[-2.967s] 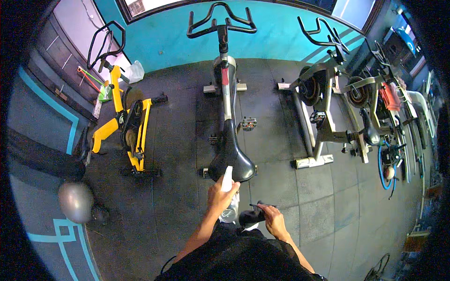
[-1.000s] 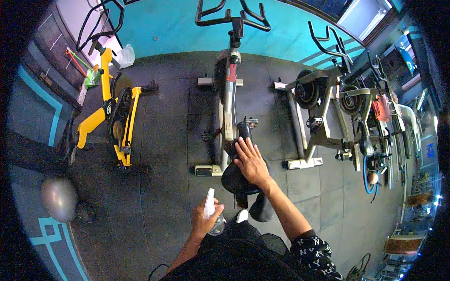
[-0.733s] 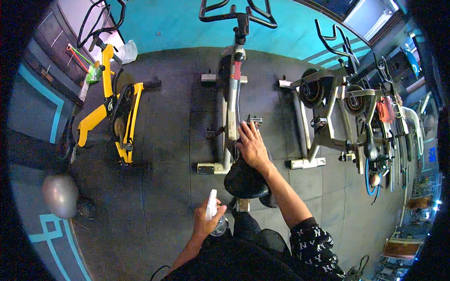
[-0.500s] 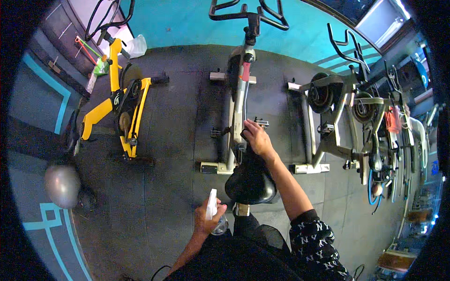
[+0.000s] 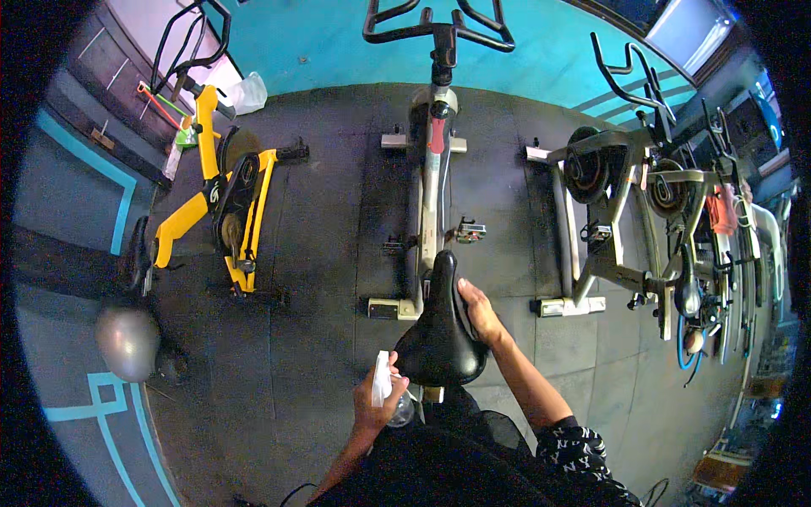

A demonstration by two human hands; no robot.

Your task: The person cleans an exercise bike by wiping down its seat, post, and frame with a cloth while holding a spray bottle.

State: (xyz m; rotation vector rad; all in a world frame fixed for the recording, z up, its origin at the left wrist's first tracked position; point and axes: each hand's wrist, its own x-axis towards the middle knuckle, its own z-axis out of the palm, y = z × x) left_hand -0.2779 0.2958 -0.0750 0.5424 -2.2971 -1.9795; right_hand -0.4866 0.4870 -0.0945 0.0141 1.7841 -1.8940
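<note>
A clear spray bottle with a white trigger head is gripped in my left hand, just left of the saddle's rear. My right hand presses along the right edge of the black bike saddle. Its fingers look bent around that edge, partly hidden; something dark lies against them, and I cannot tell whether it is a cloth or the saddle's own side. The saddle belongs to a white-and-grey exercise bike with black handlebars, standing straight ahead of me.
To the left stands a yellow exercise bike, with a silvery ball nearer me. More grey bikes line the right side, an orange cloth hanging on one. A turquoise wall is at the back; dark mats cover the floor.
My right hand has slid back from the saddle's nose to its right side, uncovering the nose. The left hand keeps the spray bottle. The view has shifted slightly.
</note>
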